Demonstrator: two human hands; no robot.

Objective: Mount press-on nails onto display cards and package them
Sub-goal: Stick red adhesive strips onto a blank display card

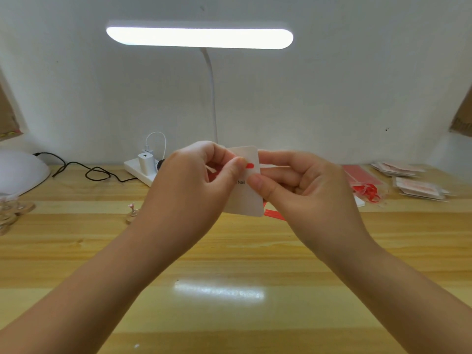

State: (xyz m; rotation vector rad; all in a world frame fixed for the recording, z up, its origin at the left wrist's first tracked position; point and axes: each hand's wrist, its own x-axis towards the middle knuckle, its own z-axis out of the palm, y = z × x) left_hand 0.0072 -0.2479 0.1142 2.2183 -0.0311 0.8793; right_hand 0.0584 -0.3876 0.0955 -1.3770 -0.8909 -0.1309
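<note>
Both of my forearms reached in from the near edge, over the wooden surface (229, 251), and met above its middle. Between them I held a white display card (249, 198) up off the wood, its face toward me and tilted a little, with the printed word "Nail" showing near its center. My right hand (304, 185) gripped the card by its right side, thumb pressed on the front and the other fingers curled behind it. My left hand (194, 180) was closed in a pinch at the card's upper left, thumb and forefinger tips together on a red press-on nail (249, 165) that lay against the card's face. More red showed behind my left fingers, but I could not tell what it was. Red strips (274, 214) poked out just below the card's lower right corner, partly hidden by my right hand.

Farther right on the surface lay a heap of loose red nails (367, 191) in clear wrapping, and beyond it stacks of clear packets (419, 186). Behind my hands stood a white power strip (140, 172) with a charger plugged in, a black cable (94, 172) trailing left from it. A lit bar lamp (199, 37) hung over the wall side. At far left sat a white domed device (20, 172), with small clear nail stands (132, 213) nearby.
</note>
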